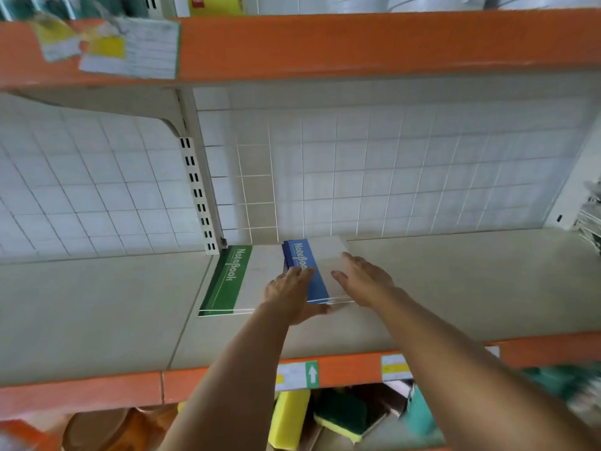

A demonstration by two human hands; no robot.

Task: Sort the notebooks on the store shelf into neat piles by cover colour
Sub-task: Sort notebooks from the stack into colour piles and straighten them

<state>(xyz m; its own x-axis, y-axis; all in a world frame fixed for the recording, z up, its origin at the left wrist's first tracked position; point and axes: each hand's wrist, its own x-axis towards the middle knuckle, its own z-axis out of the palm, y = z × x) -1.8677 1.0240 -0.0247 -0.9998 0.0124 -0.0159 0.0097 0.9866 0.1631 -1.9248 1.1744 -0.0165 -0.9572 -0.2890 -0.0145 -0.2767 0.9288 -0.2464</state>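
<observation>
Two piles of notebooks lie side by side at the back of the beige shelf [439, 288]. The left pile has a green-striped cover [227, 278]. The right pile has a blue-striped cover [300, 255]. My left hand [289, 297] lies on the left front part of the blue pile, fingers straight over its stripe and thumb along the front edge. My right hand [364, 278] rests flat on the right half of the blue pile's pale cover, fingers straight.
A white wire grid panel [390, 177] backs the shelf. An orange shelf front [325, 43] with paper labels hangs above. An orange shelf edge [97, 392] runs below, and yellow-green sponges [338, 418] sit underneath.
</observation>
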